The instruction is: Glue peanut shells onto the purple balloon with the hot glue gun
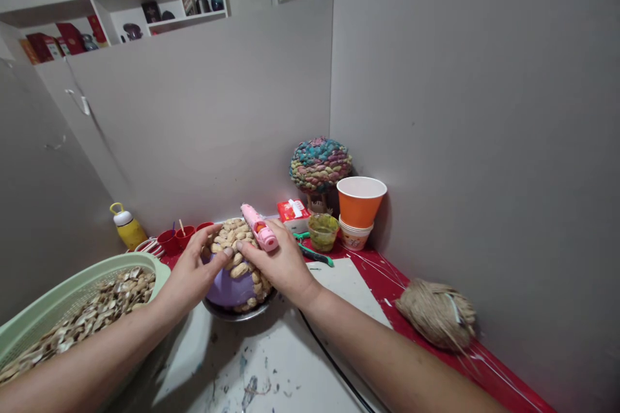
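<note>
A purple dome (227, 288) partly covered with peanut shells (233, 237) sits on a dark round plate (241, 313) in the middle of the table. My left hand (194, 271) rests on the dome's left side, its fingers pressing a shell at the edge of the covered patch. My right hand (281, 264) grips a pink glue gun (259, 227), nozzle pointing up and back, while its fingertips touch the shells.
A green basket (62, 297) of peanut shells stands at the left. Behind are red cups (177, 237), a yellow bottle (126, 226), an orange cup (361, 201), a small bowl (323, 231), a colourful shell tree (320, 166) and a twine ball (436, 313) on the right.
</note>
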`<state>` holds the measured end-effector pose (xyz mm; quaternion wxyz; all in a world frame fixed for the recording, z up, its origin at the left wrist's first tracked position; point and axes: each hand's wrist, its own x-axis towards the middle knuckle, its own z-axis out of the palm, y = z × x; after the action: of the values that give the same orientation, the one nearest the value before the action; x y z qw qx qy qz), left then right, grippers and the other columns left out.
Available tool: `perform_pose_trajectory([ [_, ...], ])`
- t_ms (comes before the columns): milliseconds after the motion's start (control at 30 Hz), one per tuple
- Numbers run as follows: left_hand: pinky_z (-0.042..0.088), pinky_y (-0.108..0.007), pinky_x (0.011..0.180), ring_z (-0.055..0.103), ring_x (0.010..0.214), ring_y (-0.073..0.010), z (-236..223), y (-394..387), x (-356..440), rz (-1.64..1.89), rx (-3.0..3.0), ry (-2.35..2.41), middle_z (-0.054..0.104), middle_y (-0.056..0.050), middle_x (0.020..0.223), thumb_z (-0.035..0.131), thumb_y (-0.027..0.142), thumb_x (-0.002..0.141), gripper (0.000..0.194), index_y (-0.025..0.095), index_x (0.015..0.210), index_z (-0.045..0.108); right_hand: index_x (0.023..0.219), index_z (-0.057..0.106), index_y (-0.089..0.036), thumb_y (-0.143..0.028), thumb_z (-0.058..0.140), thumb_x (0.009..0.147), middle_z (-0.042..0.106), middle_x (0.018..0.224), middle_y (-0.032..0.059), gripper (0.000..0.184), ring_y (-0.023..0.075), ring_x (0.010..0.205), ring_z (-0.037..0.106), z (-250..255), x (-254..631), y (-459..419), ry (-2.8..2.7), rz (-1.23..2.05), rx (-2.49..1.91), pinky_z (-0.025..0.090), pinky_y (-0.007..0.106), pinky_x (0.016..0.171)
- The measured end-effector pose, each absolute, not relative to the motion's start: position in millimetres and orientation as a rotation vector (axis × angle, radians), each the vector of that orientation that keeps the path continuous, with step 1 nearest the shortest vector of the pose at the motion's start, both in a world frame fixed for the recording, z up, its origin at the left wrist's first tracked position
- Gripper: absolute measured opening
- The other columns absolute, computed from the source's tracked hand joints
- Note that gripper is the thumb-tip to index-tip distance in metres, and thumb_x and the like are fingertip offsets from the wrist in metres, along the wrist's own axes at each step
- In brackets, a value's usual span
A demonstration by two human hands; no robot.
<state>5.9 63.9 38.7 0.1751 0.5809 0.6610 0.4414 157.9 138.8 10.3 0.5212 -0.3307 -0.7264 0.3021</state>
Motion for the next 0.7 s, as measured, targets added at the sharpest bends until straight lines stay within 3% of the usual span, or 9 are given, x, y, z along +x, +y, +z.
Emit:
perform_pose_trajectory([
  [267,0.047,-0.044,0.100,0.056,0.125,-0.0301,41.5,60.5,8.0,1.249,1.583,1.887,0.058,-0.014,0.138,0.058,0.054,0.082,0.058,0.020,0.130,0.054,0.064,0.046,-0.022,-0.039,0.062,0.078,0.051,0.068,0.0002,0.027,0.0199,0.073,0.052,16.1,165.1,143.6,-1.637,0.828,-0.775,0.045,0.030,0.069],
  [433,0.052,-0.040,0.093,0.062,0.116,-0.0286,41.2,61.7,10.0,1.296,1.592,1.878,0.065,-0.013,0.127,0.062,0.051,0.080,0.057,0.020,0.127,0.056,0.061,0.047,-0.022,-0.041,0.060,0.077,0.049,0.064,-0.0010,0.028,0.0189,0.069,0.050,21.1,169.3,147.0,-1.568,0.891,-0.797,0.044,0.030,0.067],
  [700,0.029,-0.046,0.116,0.041,0.138,-0.0275,45.0,22.1,21.4,1.526,1.426,1.983,0.048,-0.008,0.148,0.051,0.054,0.089,0.053,0.026,0.134,0.051,0.068,0.059,-0.018,-0.043,0.059,0.075,0.047,0.055,-0.0040,0.026,0.0164,0.060,0.049,18.2,171.0,155.7,-1.421,1.024,-0.835,0.044,0.029,0.063],
])
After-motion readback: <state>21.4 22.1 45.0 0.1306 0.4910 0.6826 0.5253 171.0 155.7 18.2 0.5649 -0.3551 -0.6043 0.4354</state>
